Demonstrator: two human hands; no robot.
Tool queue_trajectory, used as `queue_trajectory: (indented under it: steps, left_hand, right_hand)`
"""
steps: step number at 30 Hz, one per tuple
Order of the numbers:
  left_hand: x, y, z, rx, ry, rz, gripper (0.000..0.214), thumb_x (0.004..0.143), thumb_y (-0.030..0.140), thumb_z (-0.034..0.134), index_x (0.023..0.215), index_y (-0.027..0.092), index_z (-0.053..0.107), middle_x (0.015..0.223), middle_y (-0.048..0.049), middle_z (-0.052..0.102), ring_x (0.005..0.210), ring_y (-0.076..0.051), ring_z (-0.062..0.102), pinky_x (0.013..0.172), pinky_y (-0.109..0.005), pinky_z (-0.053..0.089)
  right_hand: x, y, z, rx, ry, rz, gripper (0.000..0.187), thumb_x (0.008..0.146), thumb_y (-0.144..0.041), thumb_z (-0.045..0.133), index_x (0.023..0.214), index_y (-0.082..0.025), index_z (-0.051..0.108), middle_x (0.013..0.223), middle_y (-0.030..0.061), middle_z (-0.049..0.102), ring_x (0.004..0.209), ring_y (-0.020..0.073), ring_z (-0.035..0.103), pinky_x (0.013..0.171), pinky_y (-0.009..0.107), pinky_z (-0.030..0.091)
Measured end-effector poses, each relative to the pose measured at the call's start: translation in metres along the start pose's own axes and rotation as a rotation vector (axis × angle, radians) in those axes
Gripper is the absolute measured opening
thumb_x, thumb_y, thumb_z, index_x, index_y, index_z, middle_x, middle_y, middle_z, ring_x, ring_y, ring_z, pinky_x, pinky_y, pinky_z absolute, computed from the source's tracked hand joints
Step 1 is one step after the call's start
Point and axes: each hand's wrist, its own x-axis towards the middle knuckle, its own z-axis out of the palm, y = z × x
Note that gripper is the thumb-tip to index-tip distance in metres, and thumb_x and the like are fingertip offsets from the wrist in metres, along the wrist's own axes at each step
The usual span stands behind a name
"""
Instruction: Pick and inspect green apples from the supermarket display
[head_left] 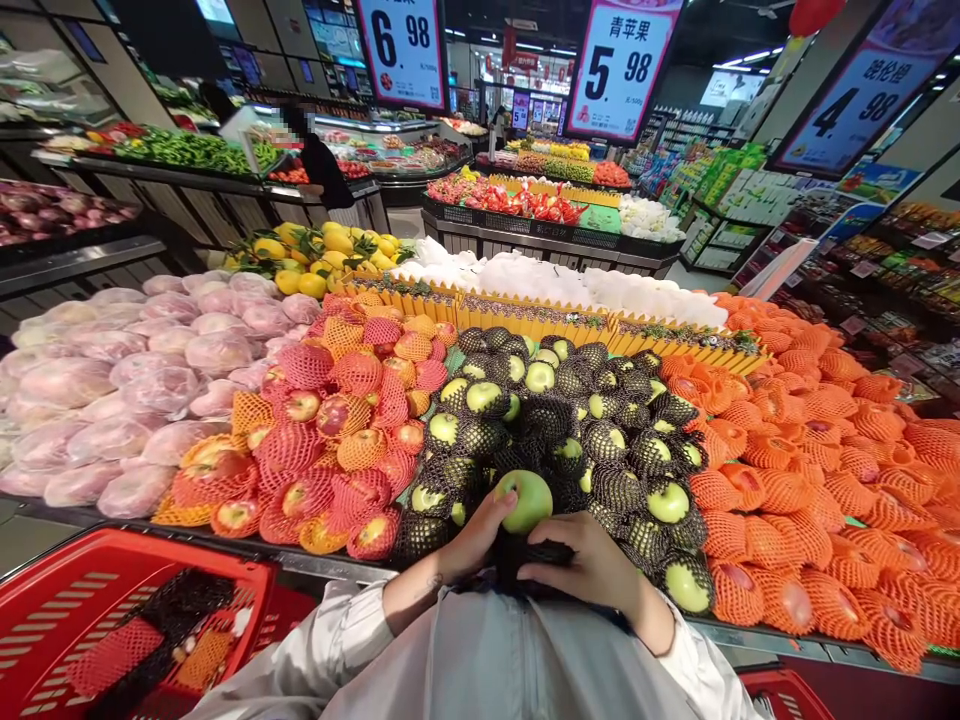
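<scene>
A bare green apple (529,503) rests in my left hand (480,532), whose thumb presses on its near left side. Just below the apple, my right hand (589,562) has its fingers curled round a dark foam net (517,560); part of the net is hidden by the fingers. Both hands are in front of my body, at the near edge of a heap of green apples in black nets. One netted green apple (687,582) lies to the right of my right hand.
Red apples in foam nets (330,410) and wrapped pink fruit (154,385) lie left; orange-netted fruit (810,470) lies right. A yellow picket divider (532,312) runs behind. A red basket (255,590) with netted fruit stands lower left. Another person (322,165) stands farther back.
</scene>
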Motion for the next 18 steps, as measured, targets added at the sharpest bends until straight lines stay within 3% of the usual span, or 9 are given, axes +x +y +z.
queue_trajectory:
  steps: [3, 6, 9, 11, 15, 18]
  left_hand:
    - [0.001, 0.003, -0.001, 0.196, -0.109, 0.069, 0.076, 0.082, 0.072, 0.064, 0.120, 0.007, 0.055, 0.117, -0.0132, 0.057, 0.111, -0.022, 0.051, 0.102, -0.033, 0.039]
    - [0.003, 0.002, -0.004, 0.261, -0.293, 0.078, 0.071, 0.082, 0.071, 0.065, 0.113, 0.008, 0.059, 0.108, -0.0101, 0.057, 0.103, -0.020, 0.051, 0.097, -0.031, 0.038]
    - [0.006, -0.002, -0.010, 0.209, -0.527, 0.005, 0.084, 0.070, 0.077, 0.071, 0.118, 0.010, 0.057, 0.111, -0.0108, 0.057, 0.104, -0.022, 0.052, 0.096, -0.033, 0.037]
    - [0.006, -0.003, -0.013, 0.177, -0.650, -0.057, 0.090, 0.061, 0.069, 0.083, 0.124, 0.011, 0.055, 0.115, -0.0110, 0.057, 0.105, -0.023, 0.053, 0.096, -0.034, 0.038]
    - [0.001, -0.001, -0.014, 0.098, -0.648, -0.089, 0.082, 0.060, 0.043, 0.091, 0.127, 0.013, 0.055, 0.117, -0.0091, 0.059, 0.107, -0.020, 0.053, 0.096, -0.030, 0.040]
    - [-0.005, 0.000, -0.012, -0.062, -0.565, -0.115, 0.079, 0.064, 0.053, 0.086, 0.127, 0.012, 0.058, 0.104, -0.0090, 0.063, 0.086, -0.015, 0.057, 0.077, -0.024, 0.045]
  right_hand:
    - [0.001, -0.001, -0.008, -0.028, 0.153, -0.088, 0.021, 0.079, -0.028, 0.076, 0.084, -0.014, 0.062, 0.077, -0.0044, 0.062, 0.071, -0.0017, 0.054, 0.068, 0.008, 0.036]
    - [0.001, 0.003, -0.016, -0.019, 0.157, -0.134, 0.020, 0.076, -0.024, 0.079, 0.084, -0.014, 0.063, 0.077, -0.0049, 0.064, 0.071, -0.0023, 0.056, 0.067, 0.007, 0.037]
    - [-0.003, 0.006, -0.020, 0.014, 0.151, -0.093, 0.028, 0.072, -0.028, 0.082, 0.074, -0.011, 0.060, 0.068, -0.0038, 0.058, 0.063, -0.0016, 0.048, 0.060, 0.010, 0.033]
    - [-0.007, 0.007, -0.021, 0.037, 0.144, -0.033, 0.036, 0.070, -0.034, 0.083, 0.068, -0.009, 0.056, 0.062, -0.0028, 0.052, 0.059, -0.0007, 0.041, 0.056, 0.012, 0.029]
    - [-0.015, 0.009, -0.025, 0.077, 0.135, 0.061, 0.038, 0.074, -0.041, 0.079, 0.072, -0.009, 0.059, 0.064, -0.0010, 0.054, 0.060, 0.0005, 0.042, 0.056, 0.014, 0.030]
    - [-0.021, 0.013, -0.029, 0.092, 0.128, 0.118, 0.039, 0.072, -0.043, 0.080, 0.084, -0.010, 0.062, 0.074, 0.0005, 0.058, 0.067, 0.0025, 0.049, 0.062, 0.014, 0.036]
